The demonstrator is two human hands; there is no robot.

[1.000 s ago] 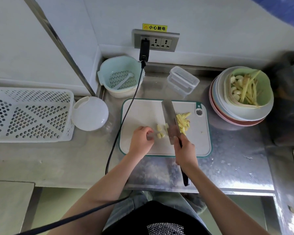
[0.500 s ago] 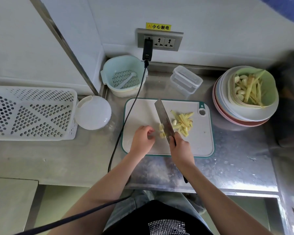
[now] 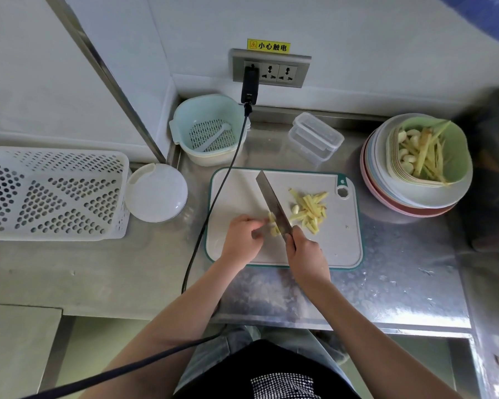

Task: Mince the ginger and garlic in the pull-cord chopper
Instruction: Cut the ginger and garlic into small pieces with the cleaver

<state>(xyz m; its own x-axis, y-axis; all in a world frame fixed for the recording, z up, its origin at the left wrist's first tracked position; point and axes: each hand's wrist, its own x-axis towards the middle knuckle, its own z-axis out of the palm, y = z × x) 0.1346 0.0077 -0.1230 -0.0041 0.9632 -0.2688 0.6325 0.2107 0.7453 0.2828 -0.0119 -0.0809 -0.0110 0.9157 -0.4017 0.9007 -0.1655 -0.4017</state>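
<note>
On the white cutting board (image 3: 236,194) my right hand (image 3: 307,254) grips the handle of a cleaver (image 3: 272,205), its blade edge down on pale garlic pieces (image 3: 274,227). My left hand (image 3: 242,240) has its fingers curled against those pieces, just left of the blade. A pile of ginger strips (image 3: 311,210) with one garlic clove (image 3: 295,208) lies right of the blade. A green bowl (image 3: 455,145) at the right holds more ginger strips and garlic cloves. The white domed chopper lid (image 3: 156,192) sits left of the board.
A black cable (image 3: 213,203) runs from the wall socket across the board's left edge toward me. A mint colander bowl (image 3: 208,129) and clear lidded boxes (image 3: 314,138) stand behind the board. A white perforated basket (image 3: 52,192) is far left. Stacked plates (image 3: 386,194) sit under the green bowl.
The cleaver has tilted from flat to edge-down and swung its tip leftward, uncovering the ginger pile and clove. My left hand stays by the garlic pieces.
</note>
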